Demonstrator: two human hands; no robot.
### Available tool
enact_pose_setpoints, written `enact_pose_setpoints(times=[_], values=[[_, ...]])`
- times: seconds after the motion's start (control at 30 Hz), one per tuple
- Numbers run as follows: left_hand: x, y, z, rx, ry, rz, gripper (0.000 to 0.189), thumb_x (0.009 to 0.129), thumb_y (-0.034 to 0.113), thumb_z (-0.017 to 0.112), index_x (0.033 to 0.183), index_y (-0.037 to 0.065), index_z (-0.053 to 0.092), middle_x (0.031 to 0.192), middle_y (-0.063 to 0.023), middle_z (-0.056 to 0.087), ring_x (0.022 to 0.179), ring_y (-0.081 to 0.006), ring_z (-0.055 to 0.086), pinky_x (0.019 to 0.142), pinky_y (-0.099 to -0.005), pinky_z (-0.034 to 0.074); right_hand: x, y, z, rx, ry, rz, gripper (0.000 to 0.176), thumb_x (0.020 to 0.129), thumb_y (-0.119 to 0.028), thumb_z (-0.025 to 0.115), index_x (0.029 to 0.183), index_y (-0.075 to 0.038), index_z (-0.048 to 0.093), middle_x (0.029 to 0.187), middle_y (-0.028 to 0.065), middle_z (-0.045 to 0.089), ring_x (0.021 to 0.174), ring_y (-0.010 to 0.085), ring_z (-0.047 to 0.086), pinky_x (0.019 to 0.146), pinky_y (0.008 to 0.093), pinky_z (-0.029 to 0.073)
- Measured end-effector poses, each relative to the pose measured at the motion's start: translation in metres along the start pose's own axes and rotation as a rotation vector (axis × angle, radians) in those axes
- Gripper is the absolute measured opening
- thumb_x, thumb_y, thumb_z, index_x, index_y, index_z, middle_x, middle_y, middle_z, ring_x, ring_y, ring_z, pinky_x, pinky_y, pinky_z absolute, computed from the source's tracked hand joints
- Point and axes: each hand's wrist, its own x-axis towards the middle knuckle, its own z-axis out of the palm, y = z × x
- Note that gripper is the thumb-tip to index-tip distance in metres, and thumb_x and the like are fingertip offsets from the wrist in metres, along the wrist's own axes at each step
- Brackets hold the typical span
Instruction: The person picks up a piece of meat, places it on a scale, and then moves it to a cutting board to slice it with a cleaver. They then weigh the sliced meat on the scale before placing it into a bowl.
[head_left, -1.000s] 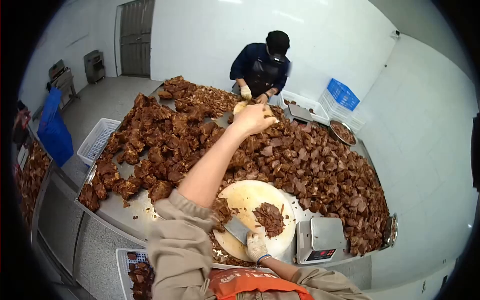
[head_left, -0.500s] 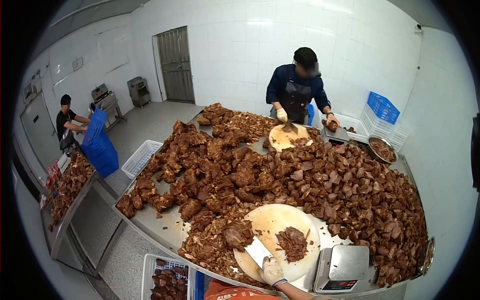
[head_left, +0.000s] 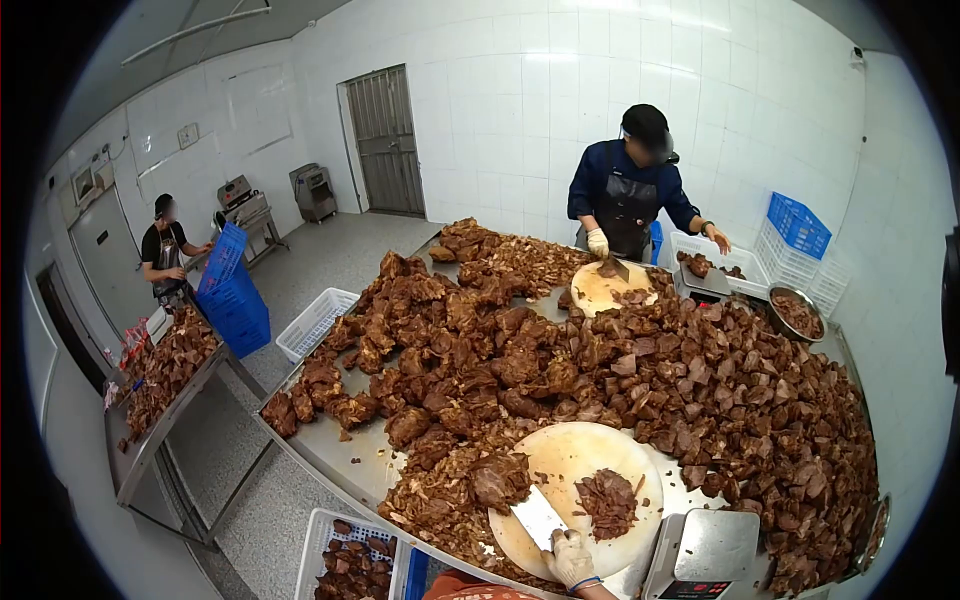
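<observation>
My right hand (head_left: 572, 560), in a pale work glove, is wrapped round the handle of a cleaver (head_left: 538, 517). The broad blade lies over a round cutting board (head_left: 572, 452), its tip end touching or close beside a large chunk of cooked meat (head_left: 501, 480) at the board's left edge. To the right of the blade rests a small pile of sliced meat (head_left: 607, 504) on the board. My left hand is out of view.
A digital scale (head_left: 716, 545) stands right of the board. Meat heaps (head_left: 740, 400) cover much of the metal table (head_left: 365, 460). Opposite, a co-worker (head_left: 640, 185) holds a cleaver (head_left: 612, 267); another person (head_left: 167, 250) stands by blue crates (head_left: 235, 305). A white basket (head_left: 315, 540) sits below.
The camera view has shifted, moving the scene right and down. The co-worker opposite has let go of a meat chunk on the far scale. My cleaver stays by the large chunk.
</observation>
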Motion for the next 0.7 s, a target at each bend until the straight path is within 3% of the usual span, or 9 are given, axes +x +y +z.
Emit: enact_pose_setpoints(times=[0.2,0.23,0.3,0.47,0.7], values=[[0.002,-0.030,0.030,-0.087,0.034,-0.022,0.062,0.077,0.061,0.070,0.111,0.009,0.071,0.107,-0.0175,0.070,0.089,-0.0314,0.068,0.075,-0.0436,0.052,-0.008,-0.014,-0.039,0.018,0.088,0.005,0.040,0.079,-0.024,0.068,0.110,0.000,0.060,0.106,0.0261,0.058,0.099,0.0403,0.058,0.085,0.0461,0.049],[-0.006,-0.041,0.044,-0.121,0.039,-0.046,0.062,0.077,0.060,0.069,0.111,0.009,0.071,0.106,-0.0175,0.070,0.089,-0.0314,0.068,0.075,-0.0436,0.052,-0.009,-0.007,-0.041,-0.064,0.085,-0.195,0.042,0.080,-0.021,0.067,0.115,0.001,0.059,0.109,0.0264,0.055,0.098,0.0403,0.058,0.083,0.0463,0.049],[-0.026,-0.065,0.081,-0.203,0.043,-0.106,0.061,0.078,0.060,0.069,0.111,0.009,0.071,0.106,-0.0175,0.070,0.088,-0.0314,0.068,0.075,-0.0436,0.052,-0.019,-0.030,-0.056,0.129,0.141,0.110,0.045,0.081,-0.020,0.067,0.120,0.001,0.056,0.115,0.0268,0.051,0.097,0.0414,0.058,0.082,0.0468,0.048],[-0.070,-0.099,0.167,-0.382,0.071,-0.229,0.061,0.078,0.059,0.069,0.112,0.008,0.071,0.105,-0.0176,0.070,0.088,-0.0314,0.068,0.075,-0.0434,0.052,-0.018,-0.032,-0.057,0.160,0.013,0.014,0.046,0.081,-0.019,0.066,0.121,0.001,0.055,0.117,0.0269,0.050,0.097,0.0417,0.058,0.082,0.0468,0.048],[-0.056,-0.108,0.193,-0.433,0.132,-0.219,0.060,0.079,0.057,0.069,0.112,0.007,0.070,0.104,-0.0177,0.070,0.087,-0.0313,0.068,0.076,-0.0432,0.052,-0.006,-0.033,-0.050,0.155,0.027,0.103,0.047,0.082,-0.019,0.066,0.123,0.001,0.054,0.119,0.0271,0.048,0.096,0.0423,0.058,0.082,0.0468,0.048]])
